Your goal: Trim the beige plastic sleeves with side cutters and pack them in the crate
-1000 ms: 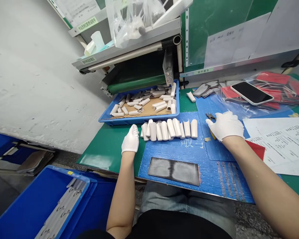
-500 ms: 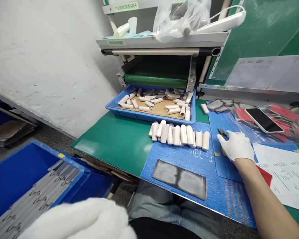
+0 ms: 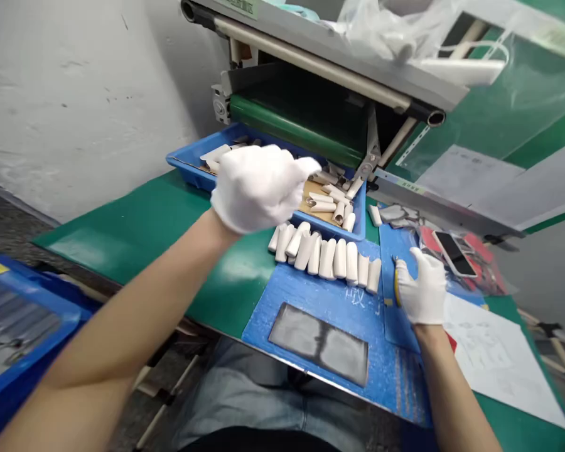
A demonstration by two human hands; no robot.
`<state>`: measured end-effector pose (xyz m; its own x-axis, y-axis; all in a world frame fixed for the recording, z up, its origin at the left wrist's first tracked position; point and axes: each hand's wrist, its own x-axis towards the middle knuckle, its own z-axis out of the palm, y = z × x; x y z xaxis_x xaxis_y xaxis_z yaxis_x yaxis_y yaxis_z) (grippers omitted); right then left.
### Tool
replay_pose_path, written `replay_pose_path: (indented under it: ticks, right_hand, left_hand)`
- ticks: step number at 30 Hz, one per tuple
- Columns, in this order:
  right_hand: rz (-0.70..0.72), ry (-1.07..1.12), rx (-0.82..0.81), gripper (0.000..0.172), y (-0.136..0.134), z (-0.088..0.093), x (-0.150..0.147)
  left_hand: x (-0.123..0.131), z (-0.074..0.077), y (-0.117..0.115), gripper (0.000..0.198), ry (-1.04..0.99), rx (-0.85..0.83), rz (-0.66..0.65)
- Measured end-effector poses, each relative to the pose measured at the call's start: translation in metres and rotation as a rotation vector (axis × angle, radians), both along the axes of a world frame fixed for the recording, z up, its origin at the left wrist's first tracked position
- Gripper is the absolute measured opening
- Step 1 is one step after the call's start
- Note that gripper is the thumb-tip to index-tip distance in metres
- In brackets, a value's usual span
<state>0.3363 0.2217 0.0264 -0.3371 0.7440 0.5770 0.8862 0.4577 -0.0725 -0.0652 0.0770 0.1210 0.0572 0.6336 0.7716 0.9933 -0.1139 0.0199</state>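
My left hand (image 3: 261, 188), in a white glove, hovers over the front of a blue tray (image 3: 188, 164). Its fingers are curled and the thumb sticks out to the right; whether anything is inside cannot be seen. At the right, my gloved right hand (image 3: 424, 289) rests at the blue mat with its thumb raised and its fingers around small yellow-handled pliers (image 3: 397, 285). Most of the pliers is hidden by the glove. Between the hands stands a row of white curved plastic shells (image 3: 327, 257), side by side at the mat's back edge.
More white shells (image 3: 322, 204) lie loose in the tray, below a green conveyor belt (image 3: 296, 129). A dark-edged grey sanding pad (image 3: 317, 342) lies on the blue mat (image 3: 258, 320). A phone (image 3: 454, 254), papers (image 3: 503, 364) and a blue bin (image 3: 70, 314) are around.
My left hand has swung from the lower left, near the bin, up and forward to the tray. My right hand stays around the pliers. The view has tilted and shifted.
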Motion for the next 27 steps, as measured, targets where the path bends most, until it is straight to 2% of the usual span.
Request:
replay_pose_path:
  ticks: [2,4,6,7,9,11,13,17,22,27]
  right_hand:
    - [0.187,-0.021,0.049,0.052,-0.008,0.015,-0.017]
    - [0.358,-0.064,0.042,0.047,-0.009,0.033,-0.045]
    - [0.426,-0.114,-0.039,0.044,0.002,0.052,-0.087]
    - [0.414,-0.145,-0.108,0.045,0.013,0.060,-0.112]
    - [0.340,-0.234,-0.260,0.056,0.043,0.073,-0.166]
    - [0.242,-0.267,-0.364,0.061,0.081,0.077,-0.219]
    - [0.141,-0.293,-0.393,0.068,0.117,0.070,-0.264]
    - [-0.002,-0.372,-0.388,0.088,0.162,0.047,-0.324]
    - [-0.134,-0.427,-0.435,0.098,0.187,0.027,-0.349]
    - [-0.106,-0.469,-0.422,0.088,0.209,0.026,-0.347]
  left_hand:
    - [-0.041,-0.024,0.048,0.037,0.067,-0.091,-0.025]
    - [-0.071,-0.057,0.073,0.030,0.138,-0.131,-0.091]
    - [-0.088,-0.089,0.080,0.027,0.161,-0.124,-0.119]
    - [-0.092,-0.101,0.081,0.026,0.153,-0.113,-0.123]
    - [-0.096,-0.116,0.081,0.027,0.135,-0.100,-0.124]
    - [-0.101,-0.121,0.082,0.029,0.128,-0.098,-0.111]
    - [-0.111,-0.120,0.086,0.033,0.105,-0.082,-0.064]
    - [-0.134,-0.120,0.088,0.040,0.005,0.012,0.086]
    - [-0.136,-0.125,0.089,0.036,0.004,0.093,0.069]
    - [-0.135,-0.129,0.093,0.029,0.073,0.198,0.077]
